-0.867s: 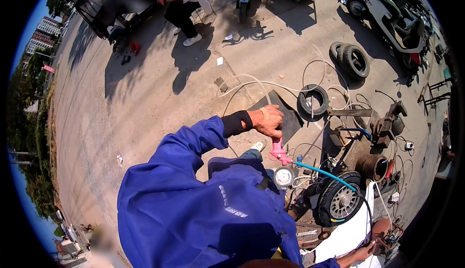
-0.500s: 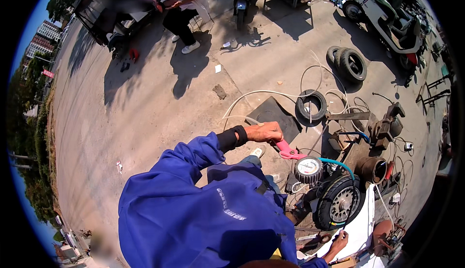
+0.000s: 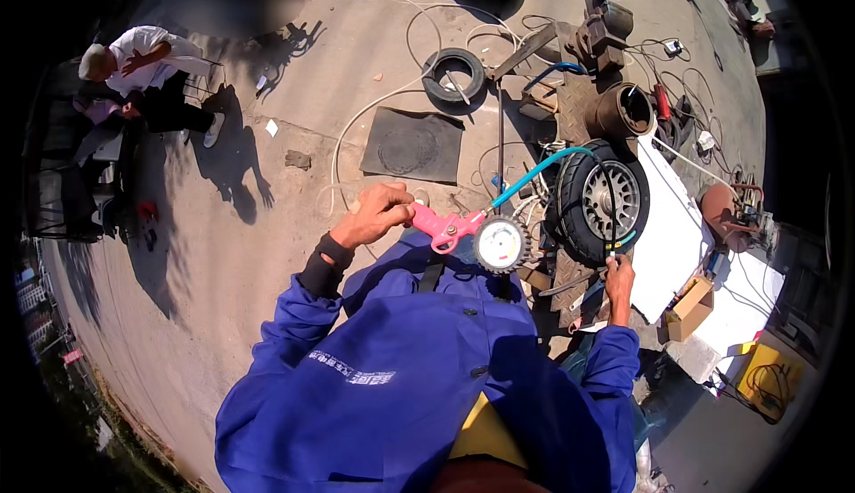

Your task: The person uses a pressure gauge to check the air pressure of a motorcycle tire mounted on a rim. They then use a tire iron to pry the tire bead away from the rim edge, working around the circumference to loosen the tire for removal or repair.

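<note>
My left hand is closed on the handle of a pink inflator gun, which carries a round white-faced gauge in a dark rim. From the gun a blue hose arches over a black-tyred wheel with a silver spoked rim, and its black continuation hangs down across the spokes. My right hand, at the lower edge of the tyre, has its fingers closed on the black hose's end. Whether that end touches the valve, I cannot tell.
A seated person in white is at upper left. Loose tyres, a dark mat and tangled hoses lie ahead. Metal tools and a rusty drum surround the wheel. White boards, a cardboard box and a yellow case are at right.
The view has swung right. My left hand with the pink gun has drawn nearer my body. My right hand has risen from the lower edge to the wheel, holding the hose end.
</note>
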Action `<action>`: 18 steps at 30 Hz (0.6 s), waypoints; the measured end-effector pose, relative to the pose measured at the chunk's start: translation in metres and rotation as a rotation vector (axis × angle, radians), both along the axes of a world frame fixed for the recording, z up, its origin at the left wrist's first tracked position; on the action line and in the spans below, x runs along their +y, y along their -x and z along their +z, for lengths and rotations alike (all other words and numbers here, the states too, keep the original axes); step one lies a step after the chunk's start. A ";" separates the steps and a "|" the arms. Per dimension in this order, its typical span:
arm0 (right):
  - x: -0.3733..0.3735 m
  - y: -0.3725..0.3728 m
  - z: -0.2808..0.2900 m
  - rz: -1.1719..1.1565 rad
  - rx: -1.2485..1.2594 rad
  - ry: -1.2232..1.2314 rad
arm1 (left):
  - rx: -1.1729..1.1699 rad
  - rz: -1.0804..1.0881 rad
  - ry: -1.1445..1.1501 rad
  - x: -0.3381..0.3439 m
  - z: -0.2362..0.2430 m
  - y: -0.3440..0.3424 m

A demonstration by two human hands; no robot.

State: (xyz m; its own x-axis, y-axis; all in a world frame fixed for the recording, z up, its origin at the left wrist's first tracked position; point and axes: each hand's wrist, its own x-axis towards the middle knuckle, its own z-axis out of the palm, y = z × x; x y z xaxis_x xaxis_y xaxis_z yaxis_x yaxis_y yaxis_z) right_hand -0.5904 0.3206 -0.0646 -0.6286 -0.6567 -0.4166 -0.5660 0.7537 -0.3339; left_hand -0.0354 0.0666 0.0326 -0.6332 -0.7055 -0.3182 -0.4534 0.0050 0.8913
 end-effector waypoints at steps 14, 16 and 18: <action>-0.028 0.002 -0.024 -0.091 -0.035 0.235 | 0.110 0.247 -0.063 0.039 -0.010 -0.017; -0.043 0.000 -0.031 -0.078 -0.101 0.234 | 0.145 0.284 -0.026 0.042 -0.011 -0.019; -0.057 0.008 -0.049 -0.011 -0.057 0.283 | 0.168 0.343 -0.015 0.041 -0.012 -0.013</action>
State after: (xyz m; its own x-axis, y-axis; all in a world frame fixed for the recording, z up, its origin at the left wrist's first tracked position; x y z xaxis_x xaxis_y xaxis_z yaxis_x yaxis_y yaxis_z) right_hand -0.5987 0.2637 -0.1133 -0.6172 -0.7451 -0.2527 -0.5325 0.6321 -0.5629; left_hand -0.0223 0.1074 0.0202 -0.4055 -0.8815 -0.2419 -0.2737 -0.1354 0.9522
